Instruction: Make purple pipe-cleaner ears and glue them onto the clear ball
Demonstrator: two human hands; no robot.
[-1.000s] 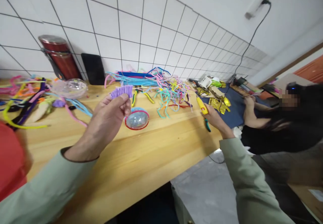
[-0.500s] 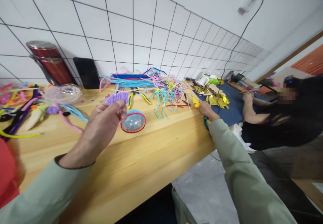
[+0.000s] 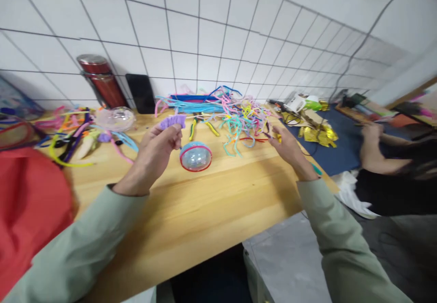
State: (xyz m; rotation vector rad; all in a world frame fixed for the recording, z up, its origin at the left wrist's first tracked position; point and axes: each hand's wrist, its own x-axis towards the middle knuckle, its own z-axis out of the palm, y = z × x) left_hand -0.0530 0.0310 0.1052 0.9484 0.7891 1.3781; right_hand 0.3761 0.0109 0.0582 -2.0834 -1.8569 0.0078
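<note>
My left hand is closed, pinching a fuzzy purple pipe-cleaner piece wound into a ridged strip, above the table. Just right of it sits a clear plastic dome with a red rim and light-blue trim. My right hand is closed around a small yellow object, mostly covered by the fingers. That hand is beside a tangle of colored pipe cleaners. Yellow-handled pliers lie behind the dome.
Along the wall stand a red thermos and a black phone. A clear plastic shell and more pipe cleaners lie left. Gold foil rests on a blue mat, near another person's arm. Red fabric fills the lower left.
The view has swung left, so the table's things appear farther right. My right hand, with the yellow object, has moved left toward the pipe-cleaner tangle. My left hand keeps the purple piece.
</note>
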